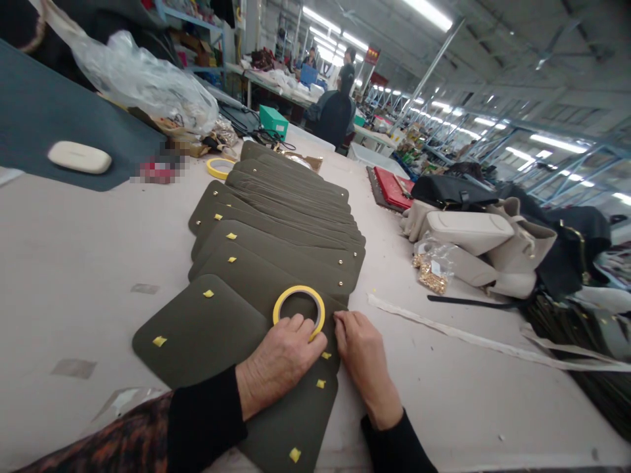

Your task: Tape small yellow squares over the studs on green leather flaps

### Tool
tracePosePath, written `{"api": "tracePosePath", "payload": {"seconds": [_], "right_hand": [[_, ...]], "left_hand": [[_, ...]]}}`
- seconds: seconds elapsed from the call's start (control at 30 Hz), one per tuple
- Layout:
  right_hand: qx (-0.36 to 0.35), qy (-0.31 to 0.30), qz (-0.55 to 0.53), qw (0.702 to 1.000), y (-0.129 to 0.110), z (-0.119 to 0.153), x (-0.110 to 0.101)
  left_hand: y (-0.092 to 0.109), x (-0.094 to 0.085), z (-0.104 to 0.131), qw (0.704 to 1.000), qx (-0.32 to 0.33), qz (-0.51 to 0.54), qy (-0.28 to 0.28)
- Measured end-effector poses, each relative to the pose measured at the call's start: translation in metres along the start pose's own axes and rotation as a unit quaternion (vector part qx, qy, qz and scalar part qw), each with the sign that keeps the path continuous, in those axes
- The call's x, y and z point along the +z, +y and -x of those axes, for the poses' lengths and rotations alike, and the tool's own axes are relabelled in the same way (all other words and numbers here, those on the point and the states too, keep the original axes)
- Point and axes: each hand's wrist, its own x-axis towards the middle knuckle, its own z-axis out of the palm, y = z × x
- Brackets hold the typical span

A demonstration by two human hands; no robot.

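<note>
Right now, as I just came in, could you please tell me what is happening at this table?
A person's left hand holds a roll of yellow tape over overlapping dark green panels on the table. The right hand is at a panel edge; its exact grip is unclear. Small yellow pieces sit on the nearer panels. Another tape roll lies near the far end.
</note>
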Motion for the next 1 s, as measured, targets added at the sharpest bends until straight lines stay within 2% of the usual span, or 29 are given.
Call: {"api": "tracePosePath", "payload": {"seconds": [0.13,0.3,0.4,0.57,0.63,0.73,0.8,0.9,1.0], "right_hand": [[0.103,-0.023,-0.042,0.993,0.003,-0.009,0.005],[0.165,-0.039,-0.112,0.979,0.004,-0.010,0.000],[0.164,-0.070,-0.131,0.975,-0.004,-0.006,-0.008],[0.098,-0.149,-0.151,0.972,-0.018,0.001,-0.023],[0.093,-0.127,-0.194,0.968,-0.019,0.004,-0.026],[0.131,-0.027,-0.296,0.946,-0.020,0.007,-0.030],[0.139,0.009,-0.341,0.930,-0.025,0.009,-0.032],[0.083,0.011,-0.356,0.931,-0.035,0.012,-0.034],[0.019,0.018,-0.326,0.945,-0.043,0.012,-0.033]], "left_hand": [[-0.004,0.001,0.000,1.000,0.014,-0.017,0.007],[-0.001,-0.001,-0.002,1.000,0.012,-0.022,-0.011],[0.001,-0.003,-0.003,0.999,0.023,-0.024,-0.006],[-0.005,-0.008,-0.006,0.997,0.033,-0.045,0.051],[-0.010,-0.011,-0.006,0.998,0.030,-0.031,0.055],[-0.015,-0.016,-0.002,0.997,0.033,0.049,0.043],[-0.016,-0.020,0.002,0.991,0.037,0.111,0.057],[-0.017,-0.024,0.008,0.985,0.023,0.146,0.092],[-0.016,-0.025,0.012,0.989,-0.007,0.124,0.085]]}}
